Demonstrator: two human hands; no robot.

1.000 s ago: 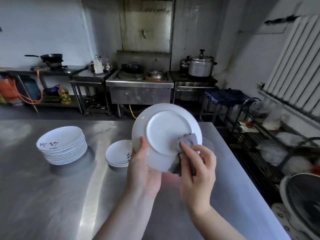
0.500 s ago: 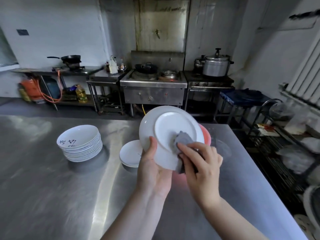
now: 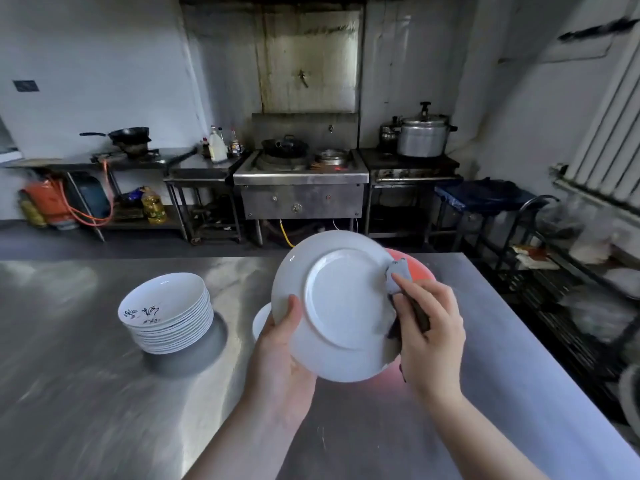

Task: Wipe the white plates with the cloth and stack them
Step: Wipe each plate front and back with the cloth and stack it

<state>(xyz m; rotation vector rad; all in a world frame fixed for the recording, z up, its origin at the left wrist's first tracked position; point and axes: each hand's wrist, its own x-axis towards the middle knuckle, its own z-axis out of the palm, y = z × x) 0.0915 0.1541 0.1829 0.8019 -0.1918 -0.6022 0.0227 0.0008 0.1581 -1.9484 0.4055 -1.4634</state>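
Observation:
My left hand (image 3: 280,351) grips a white plate (image 3: 339,303) by its lower left rim, tilted up so its underside faces me. My right hand (image 3: 429,327) pinches a grey cloth (image 3: 398,277) and presses it against the plate's right rim. A stack of several white plates (image 3: 169,313) with dark writing in the top one sits on the steel table (image 3: 104,393) to the left. Another white plate (image 3: 261,320) lies on the table, mostly hidden behind the held plate.
A red basin (image 3: 415,268) stands on the table behind the held plate. The table's right edge runs along a wire rack (image 3: 561,289) holding bags and dishes. A stove (image 3: 301,178), pots and side tables line the far wall.
The cloth slid from the lower middle of the plate's underside up to its right rim. The red basin behind the plate came into view as the camera turned.

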